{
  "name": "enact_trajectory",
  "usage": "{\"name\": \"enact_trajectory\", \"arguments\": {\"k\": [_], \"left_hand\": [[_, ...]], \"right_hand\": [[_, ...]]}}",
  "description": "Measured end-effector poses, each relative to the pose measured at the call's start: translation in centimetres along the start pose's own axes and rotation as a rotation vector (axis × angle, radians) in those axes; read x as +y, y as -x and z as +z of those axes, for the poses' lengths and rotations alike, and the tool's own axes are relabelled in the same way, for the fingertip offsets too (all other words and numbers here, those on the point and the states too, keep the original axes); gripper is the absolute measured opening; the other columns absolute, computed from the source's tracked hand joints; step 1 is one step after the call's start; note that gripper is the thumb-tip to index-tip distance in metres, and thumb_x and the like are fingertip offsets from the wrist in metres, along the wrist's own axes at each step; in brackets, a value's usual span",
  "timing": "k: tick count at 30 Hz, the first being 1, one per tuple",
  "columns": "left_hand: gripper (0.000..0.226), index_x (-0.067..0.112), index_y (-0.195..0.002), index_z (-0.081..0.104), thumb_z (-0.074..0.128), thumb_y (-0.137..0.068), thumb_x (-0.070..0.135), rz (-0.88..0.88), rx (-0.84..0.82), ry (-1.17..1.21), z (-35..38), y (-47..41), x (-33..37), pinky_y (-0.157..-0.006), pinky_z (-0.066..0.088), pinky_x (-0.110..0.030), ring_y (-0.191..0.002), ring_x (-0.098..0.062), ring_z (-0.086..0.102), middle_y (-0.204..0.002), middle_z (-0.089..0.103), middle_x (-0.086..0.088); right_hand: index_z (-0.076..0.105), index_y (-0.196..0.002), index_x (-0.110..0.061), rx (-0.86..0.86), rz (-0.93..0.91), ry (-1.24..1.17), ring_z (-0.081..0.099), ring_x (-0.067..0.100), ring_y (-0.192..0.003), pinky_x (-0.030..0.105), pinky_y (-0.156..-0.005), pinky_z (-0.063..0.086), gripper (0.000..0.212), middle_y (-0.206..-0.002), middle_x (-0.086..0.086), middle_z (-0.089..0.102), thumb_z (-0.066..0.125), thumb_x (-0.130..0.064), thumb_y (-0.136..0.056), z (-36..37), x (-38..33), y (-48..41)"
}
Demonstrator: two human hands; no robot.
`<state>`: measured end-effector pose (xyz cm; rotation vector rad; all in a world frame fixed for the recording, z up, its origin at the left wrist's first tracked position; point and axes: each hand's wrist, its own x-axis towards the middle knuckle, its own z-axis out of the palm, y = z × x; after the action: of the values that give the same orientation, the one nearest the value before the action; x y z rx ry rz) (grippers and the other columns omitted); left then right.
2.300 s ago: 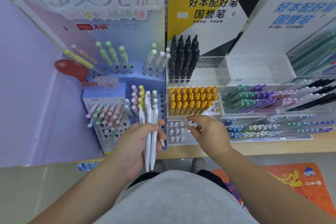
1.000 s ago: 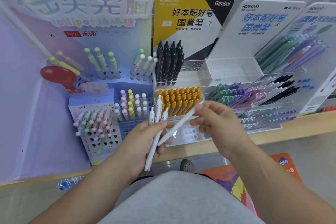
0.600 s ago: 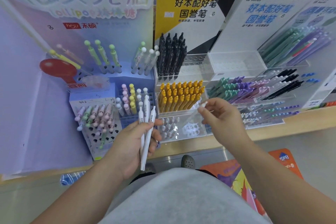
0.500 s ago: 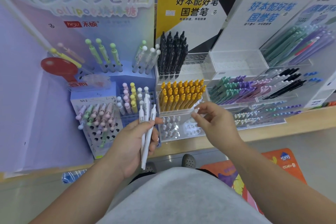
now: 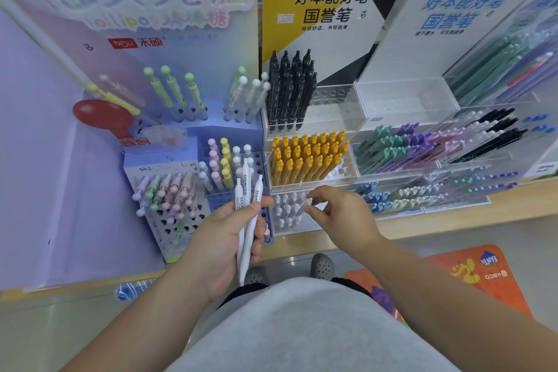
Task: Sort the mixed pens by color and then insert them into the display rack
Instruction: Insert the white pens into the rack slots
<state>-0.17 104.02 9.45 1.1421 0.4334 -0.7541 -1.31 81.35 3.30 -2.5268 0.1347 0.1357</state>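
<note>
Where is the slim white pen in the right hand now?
In the head view, the slim white pen is just right of centre, pinched by the right hand at the clear tray of white pens, below the yellow pens.

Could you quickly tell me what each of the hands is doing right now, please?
Left hand: gripping a bundle of white pens.
Right hand: pinching a single white pen at the clear rack.

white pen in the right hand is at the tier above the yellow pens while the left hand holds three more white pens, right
Not above: in the head view the right hand pinches the white pen at the tier below the yellow pens. The left hand does hold three more white pens.
</note>
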Motion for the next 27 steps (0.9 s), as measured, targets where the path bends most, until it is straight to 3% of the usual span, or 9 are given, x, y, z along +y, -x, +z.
{"name": "enact_trajectory", "arguments": {"k": [13,24,27], "left_hand": [[0.026,0.01,-0.114,0.072,0.054,-0.099,0.021,0.002,0.0,-0.004,0.4,0.1,0.1,-0.045,0.038,-0.027,-0.049,-0.018,0.044,-0.066,0.053,-0.009],[0.029,0.013,-0.109,0.076,0.049,-0.099,0.012,-0.003,-0.025,-0.013,0.3,0.1,0.1,-0.047,0.037,-0.029,-0.05,-0.018,0.044,-0.07,0.058,-0.014],[0.027,0.011,-0.115,0.072,0.052,-0.098,0.01,-0.003,-0.03,-0.043,0.4,0.2,0.2,-0.048,0.038,-0.028,-0.052,-0.018,0.045,-0.076,0.062,-0.017]], "right_hand": [[0.073,-0.103,-0.023,-0.003,-0.075,0.128,0.069,0.014,-0.075,0.03,-0.069,0.055,0.02,-0.095,-0.009,0.075,0.07,-0.037,-0.09,0.8,-0.2,-0.3],[0.071,-0.102,-0.026,-0.029,-0.022,0.154,0.068,0.013,-0.078,0.03,-0.068,0.055,0.017,-0.094,-0.011,0.074,0.066,-0.037,-0.091,1.4,0.0,-0.4],[0.07,-0.108,-0.026,-0.068,0.016,0.137,0.067,0.011,-0.079,0.029,-0.07,0.054,0.022,-0.094,-0.012,0.074,0.068,-0.038,-0.089,1.0,-0.2,-0.4]]}}
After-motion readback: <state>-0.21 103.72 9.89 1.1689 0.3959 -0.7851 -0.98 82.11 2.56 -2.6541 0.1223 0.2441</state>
